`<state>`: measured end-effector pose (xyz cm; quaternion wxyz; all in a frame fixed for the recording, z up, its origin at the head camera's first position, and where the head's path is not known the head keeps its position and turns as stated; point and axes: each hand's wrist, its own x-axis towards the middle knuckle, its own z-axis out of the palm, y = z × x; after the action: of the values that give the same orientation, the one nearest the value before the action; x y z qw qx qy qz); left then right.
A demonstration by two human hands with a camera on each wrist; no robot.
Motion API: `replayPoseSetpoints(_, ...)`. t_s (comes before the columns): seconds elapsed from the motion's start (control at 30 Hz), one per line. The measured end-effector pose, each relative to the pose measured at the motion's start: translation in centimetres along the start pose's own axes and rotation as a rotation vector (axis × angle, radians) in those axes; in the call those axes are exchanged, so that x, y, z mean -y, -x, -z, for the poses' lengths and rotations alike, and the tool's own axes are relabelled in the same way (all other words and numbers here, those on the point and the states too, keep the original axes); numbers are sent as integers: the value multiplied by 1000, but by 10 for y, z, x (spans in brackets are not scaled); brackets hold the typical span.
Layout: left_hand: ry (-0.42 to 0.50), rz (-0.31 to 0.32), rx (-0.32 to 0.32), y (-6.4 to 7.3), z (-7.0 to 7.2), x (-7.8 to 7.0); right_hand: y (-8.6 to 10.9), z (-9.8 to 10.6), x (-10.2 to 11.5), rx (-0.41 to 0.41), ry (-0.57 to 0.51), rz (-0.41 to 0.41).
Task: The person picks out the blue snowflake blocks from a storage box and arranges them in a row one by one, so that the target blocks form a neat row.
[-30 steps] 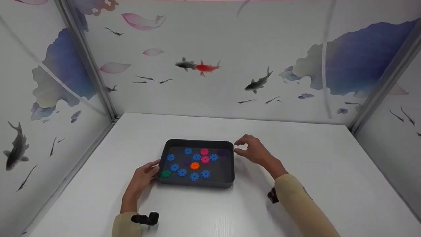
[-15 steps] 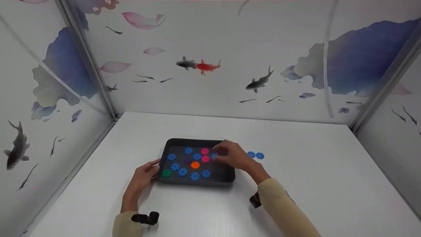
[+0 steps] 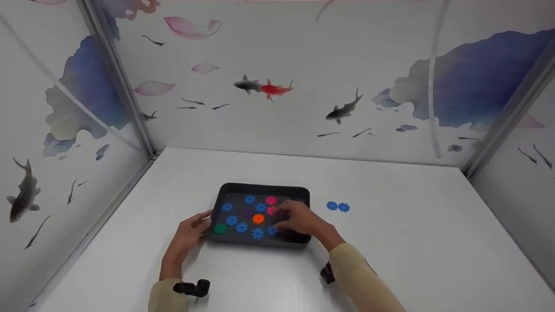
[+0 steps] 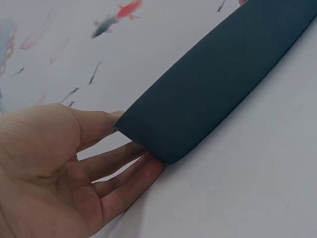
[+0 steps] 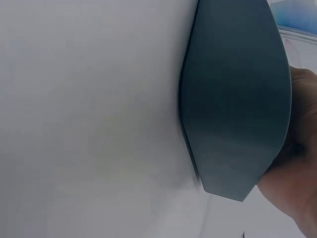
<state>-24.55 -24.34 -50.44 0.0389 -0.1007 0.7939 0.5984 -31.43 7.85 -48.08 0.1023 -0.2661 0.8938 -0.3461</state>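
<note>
A dark grey tray (image 3: 260,245) lies on the white table with several plastic snowflake discs inside. Most are blue, like this blue disc (image 3: 241,227); there are pink discs (image 3: 270,200), an orange disc (image 3: 258,219), a green disc (image 3: 220,229) and a faint dark purple one. My left hand (image 3: 189,232) touches the tray's left wall from outside with relaxed fingers and thumb. My right hand (image 3: 299,219) reaches over the right wall into the tray, thumb and forefinger near a pink and a blue disc. Whether a disc sits between its fingertips is hidden.
Two blue discs (image 3: 337,206) lie side by side on the white table (image 3: 390,225), right of the tray. Walls printed with fish (image 3: 275,89) and petals enclose the table at the back and both sides. Each wrist wears a small black camera (image 3: 193,287).
My right hand has come from outside the tray's right wall to inside it, then shifted towards the front. The two blue discs on the table came into sight. My left hand stays put.
</note>
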Motion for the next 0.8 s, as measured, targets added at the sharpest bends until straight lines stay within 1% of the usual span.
replayPoseSetpoints(0.13, 15, -8, 9, 1, 0, -1, 0, -2, 1, 18, 19, -12)
replayPoseSetpoints(0.23, 16, -11, 13, 1, 0, -1, 0, -4, 1, 16, 63, -8)
replayPoseSetpoints(0.4, 13, -21, 10, 1, 0, -1, 1, -7, 0, 36, 130, 14)
replayPoseSetpoints(0.53, 7, -30, 6, 0, 0, 0, 1, -10, -1, 52, 160, 23)
replayPoseSetpoints(0.8, -1, -20, 1, -1, 0, 1, 1, -11, 1, 63, 191, 8)
